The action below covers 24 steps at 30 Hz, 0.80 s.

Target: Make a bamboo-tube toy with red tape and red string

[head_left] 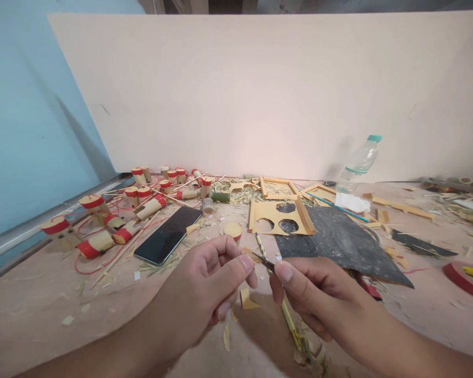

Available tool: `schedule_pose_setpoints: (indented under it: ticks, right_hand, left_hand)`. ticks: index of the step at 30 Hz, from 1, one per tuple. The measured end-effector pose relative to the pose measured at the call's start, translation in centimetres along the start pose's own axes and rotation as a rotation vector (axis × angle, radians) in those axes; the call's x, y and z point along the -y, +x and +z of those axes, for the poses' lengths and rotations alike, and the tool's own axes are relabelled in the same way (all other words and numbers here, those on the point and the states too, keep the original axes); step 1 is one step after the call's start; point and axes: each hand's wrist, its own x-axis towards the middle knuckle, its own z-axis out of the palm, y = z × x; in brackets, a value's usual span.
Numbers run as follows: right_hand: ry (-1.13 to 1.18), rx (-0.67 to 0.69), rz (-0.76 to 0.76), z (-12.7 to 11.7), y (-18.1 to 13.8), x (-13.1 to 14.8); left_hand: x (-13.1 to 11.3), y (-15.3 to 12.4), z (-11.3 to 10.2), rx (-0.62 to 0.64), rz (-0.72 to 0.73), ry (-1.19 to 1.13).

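Observation:
My left hand (216,281) is closed in a pinch, thumb against forefinger; a small tan sliver (251,255) shows at its fingertips, but I cannot make out what it is. Close by on the right, my right hand (311,294) pinches a thin dark piece (265,261) that points toward the left fingertips. A slim yellowish stick with dark spots (289,320) runs behind the right fingers down to the table. Just beyond the left hand stands a short tube with a tan paper top and red band (233,231). Below the hands lies a folded tan paper scrap (249,299).
A phone (167,236) and several red-banded bamboo tubes (98,244) with red strings lie left. Ahead is a tan card with round holes (281,210). Right are a black sheet (339,241), a plastic bottle (360,163) and red tape (463,281). Shavings litter the table.

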Motion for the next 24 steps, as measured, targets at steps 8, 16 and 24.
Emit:
schedule_pose_setpoints:
  ticks: [8, 16, 24]
  right_hand:
    - [-0.013, 0.01, 0.003, -0.14, 0.23, -0.04]
    - [-0.003, 0.009, -0.005, -0.02, 0.19, -0.12]
    - [0.005, 0.007, 0.004, 0.11, 0.2, -0.24]
  left_hand:
    - [0.09, -0.07, -0.12, 0.009, -0.021, -0.014]
    - [0.25, -0.24, -0.1, 0.018, -0.009, -0.031]
    - [0.58, -0.1, -0.17, 0.031, -0.016, -0.025]
